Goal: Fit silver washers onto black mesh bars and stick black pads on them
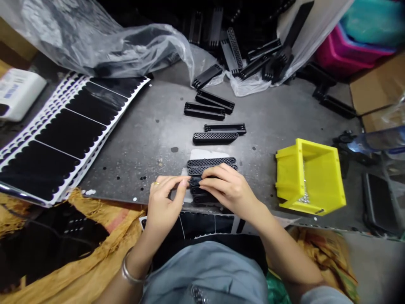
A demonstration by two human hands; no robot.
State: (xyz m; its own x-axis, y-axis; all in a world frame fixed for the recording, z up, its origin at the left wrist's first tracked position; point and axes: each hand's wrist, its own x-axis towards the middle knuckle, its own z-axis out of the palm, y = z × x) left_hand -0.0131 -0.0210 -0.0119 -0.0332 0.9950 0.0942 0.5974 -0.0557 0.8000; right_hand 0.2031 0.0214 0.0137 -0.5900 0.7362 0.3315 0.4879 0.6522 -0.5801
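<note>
A grey metal table (152, 126) fills the middle of the view, flecked with small black and white dots. On its left side lies a fanned stack of sticker sheets (63, 135), white backing with long black round-ended strips. A crumpled clear plastic bag (104, 42) sits behind them. At the far edge a second bag spills a heap of black plastic grilles (253, 46). A pink basket (344, 50) and a cardboard box (379, 88) stand at the right. A yellow parts bin (311, 177) sits on the table just right of the hands, its open side facing away from them, with small metal bits inside.

Loose grilles lie between the heap and the hands: a pair (204, 110) farther off and a single one (215, 137) nearer. Nothing blocks the hands.

A short stack of grilles (211, 162) lies at the near table edge. The black grille strip (196, 181) being handled rests in that stack, its long axis running left to right across the view, level with the table edge.

The right hand (229, 188) lies over the strip, fingers curled down on it and covering its right part. The left hand (163, 204), wearing a gold ring (156, 183), pinches narrowly with thumb and forefinger at the strip's left end. A silver bangle (129, 272) circles the left wrist.
</note>
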